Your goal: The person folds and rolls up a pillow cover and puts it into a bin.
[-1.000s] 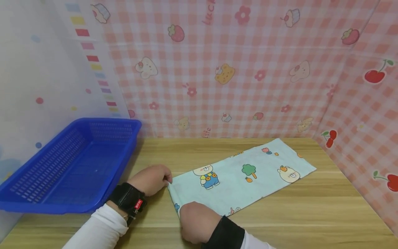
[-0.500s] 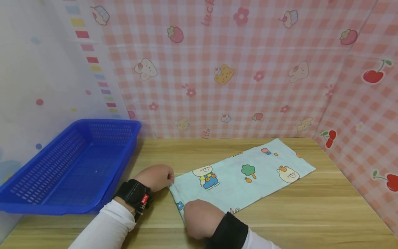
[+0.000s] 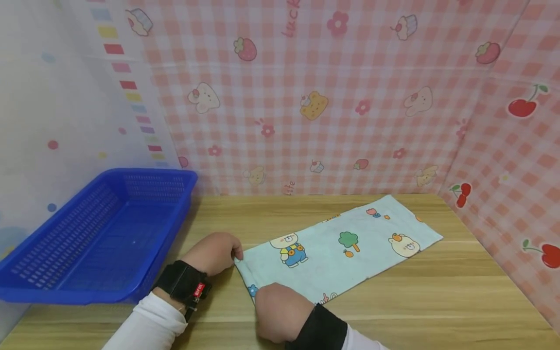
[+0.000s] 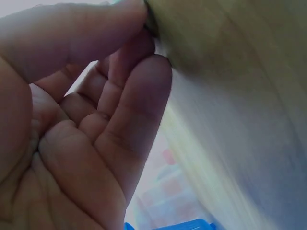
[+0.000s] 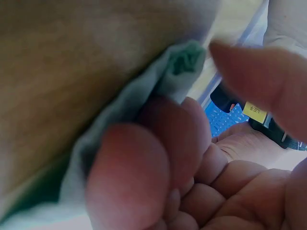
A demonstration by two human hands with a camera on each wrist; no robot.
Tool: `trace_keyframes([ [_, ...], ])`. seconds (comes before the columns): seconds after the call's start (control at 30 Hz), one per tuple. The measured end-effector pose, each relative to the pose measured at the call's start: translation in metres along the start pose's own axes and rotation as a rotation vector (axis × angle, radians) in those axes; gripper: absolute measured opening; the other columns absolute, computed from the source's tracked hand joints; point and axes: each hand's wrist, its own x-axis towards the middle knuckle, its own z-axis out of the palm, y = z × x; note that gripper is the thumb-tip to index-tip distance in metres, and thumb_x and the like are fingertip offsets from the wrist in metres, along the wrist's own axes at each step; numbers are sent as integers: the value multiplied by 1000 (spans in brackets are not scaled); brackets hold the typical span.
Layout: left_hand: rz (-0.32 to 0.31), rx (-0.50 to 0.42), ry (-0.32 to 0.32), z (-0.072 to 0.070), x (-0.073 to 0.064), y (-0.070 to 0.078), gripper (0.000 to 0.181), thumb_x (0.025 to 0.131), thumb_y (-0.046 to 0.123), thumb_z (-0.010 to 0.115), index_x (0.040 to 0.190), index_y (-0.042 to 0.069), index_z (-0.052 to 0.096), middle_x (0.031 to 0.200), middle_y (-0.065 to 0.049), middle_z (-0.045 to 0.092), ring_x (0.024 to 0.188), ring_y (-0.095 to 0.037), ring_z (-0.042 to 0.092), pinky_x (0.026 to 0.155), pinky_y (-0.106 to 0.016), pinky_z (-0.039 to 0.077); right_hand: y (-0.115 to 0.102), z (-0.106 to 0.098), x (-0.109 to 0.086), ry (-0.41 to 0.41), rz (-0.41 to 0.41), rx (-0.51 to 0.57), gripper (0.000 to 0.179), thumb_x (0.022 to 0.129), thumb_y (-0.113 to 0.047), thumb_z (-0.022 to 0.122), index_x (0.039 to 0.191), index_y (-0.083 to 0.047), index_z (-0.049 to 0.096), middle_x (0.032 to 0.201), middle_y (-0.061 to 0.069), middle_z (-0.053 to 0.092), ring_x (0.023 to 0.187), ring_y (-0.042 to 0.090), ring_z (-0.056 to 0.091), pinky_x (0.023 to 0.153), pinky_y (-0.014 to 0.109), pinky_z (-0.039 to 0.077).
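Note:
A pale blue cloth (image 3: 323, 257) printed with bears and a tree lies as a long, slanted strip on the wooden table. At its far left corner, my left hand (image 3: 217, 253) pinches the edge between thumb and fingers. My right hand (image 3: 280, 313) is at the near left corner, its fingers curled against the cloth. The right wrist view shows a small rolled end of the cloth (image 5: 184, 64) beside those fingers, with the thumb close to it. In the left wrist view, the left hand (image 4: 110, 96) hides nearly all of the cloth.
A blue plastic basket (image 3: 150, 253) with perforated sides stands left of my left hand. The wooden tabletop (image 3: 407, 301) extends right of the cloth. Behind it hangs a pink checked backdrop (image 3: 271, 97), and another checked panel (image 3: 516, 170) stands at the right.
Both hands shift slightly right, then back left, staying at the cloth's left end. More of a blue flower print shows beside my right hand than a second ago. The basket stays put.

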Motion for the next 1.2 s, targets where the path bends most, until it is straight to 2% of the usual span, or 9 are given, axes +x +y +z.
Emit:
trace_keyframes([
  [0.1, 10, 9, 13, 1, -1, 0, 32, 77, -12, 67, 82, 19, 74, 88, 3, 71, 84, -15, 61, 84, -37, 54, 0, 1, 0, 12, -6, -5, 27, 87, -13, 76, 67, -11, 59, 63, -1, 52, 53, 15, 47, 51, 28, 38],
  [0.27, 14, 7, 22, 1, -2, 0, 28, 81, -8, 68, 83, 20, 74, 91, 4, 73, 87, -15, 63, 87, -40, 55, 0, 1, 2, 9, 1, -14, 25, 91, -8, 71, 68, -10, 60, 62, 0, 51, 53, 16, 46, 50, 28, 37],
  [0.4, 16, 15, 10, 0, -4, 2, 21, 90, 0, 72, 85, 21, 72, 92, 4, 72, 88, -14, 64, 87, -41, 55, -1, 0, 2, -3, 19, -4, 24, 93, -6, 69, 70, -10, 61, 63, 1, 52, 54, 17, 46, 50, 29, 37],
  [0.53, 5, 18, -13, 0, -5, 4, 18, 96, 6, 72, 86, 21, 70, 91, 4, 70, 88, -15, 63, 87, -43, 56, 1, -1, 1, -7, 21, 34, 21, 92, -5, 68, 73, -10, 60, 65, 1, 52, 54, 17, 47, 50, 29, 37],
  [0.73, 14, 39, -36, 1, -1, 4, 19, 100, 7, 68, 85, 20, 69, 88, 4, 66, 85, -15, 60, 84, -41, 54, 10, -4, 1, -28, 29, 107, 17, 90, -3, 67, 77, -12, 60, 67, 1, 52, 56, 18, 47, 52, 30, 37],
  [1.0, 13, 48, 9, 1, 6, 11, 17, 93, 7, 72, 80, 18, 69, 83, 4, 67, 77, -13, 59, 77, -36, 53, 13, -8, 2, -42, 50, 106, 16, 93, -6, 68, 79, -11, 62, 69, 1, 52, 58, 18, 48, 54, 30, 37],
  [1.2, 13, 13, 20, 3, 9, 12, 21, 90, 3, 73, 76, 17, 66, 80, 4, 65, 73, -15, 57, 75, -35, 50, 13, -8, 2, -33, 67, 44, 14, 92, -7, 71, 82, -10, 63, 69, 2, 53, 58, 18, 47, 53, 29, 38],
])
